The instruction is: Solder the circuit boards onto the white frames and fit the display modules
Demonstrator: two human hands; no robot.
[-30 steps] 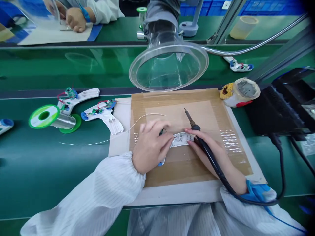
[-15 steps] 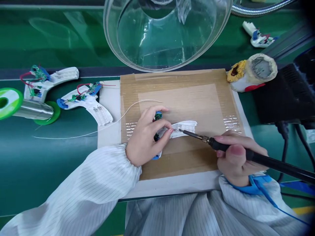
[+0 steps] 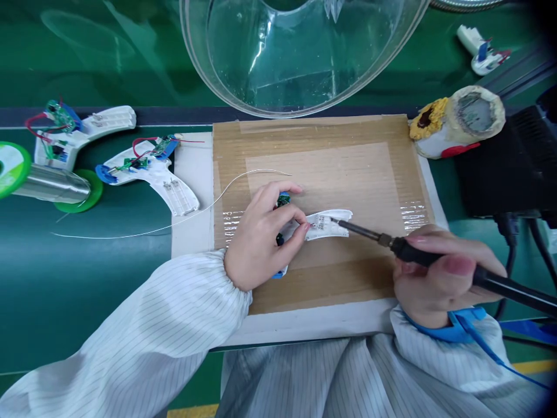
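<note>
My left hand (image 3: 263, 235) lies over a white plastic housing (image 3: 337, 223) on the cardboard. Its thumb and index finger pinch a thin wire (image 3: 312, 224) at the housing's near-middle part. Between and beside the fingers show bits of a green circuit board (image 3: 283, 200) and a blue edge; the rest of that end is covered by the hand. My right hand (image 3: 448, 273) grips a soldering iron (image 3: 418, 253) by its black handle. The iron's tip hovers at or just over the housing's metal contacts, right of the pinched wire; I cannot tell whether it touches.
Two similar housings with boards, one (image 3: 85, 133) behind another (image 3: 152, 171), lie left. A solder spool (image 3: 52, 186) trails its solder strand (image 3: 226, 188) onto the cardboard (image 3: 322, 284). A clear round shield (image 3: 278, 110) hangs ahead. A tip-cleaner pot (image 3: 476, 116) and black box (image 3: 500, 174) stand right.
The soldering iron has moved back to the right, its tip away from the wire end. My left hand keeps its pinch in place. The view has shifted slightly.
</note>
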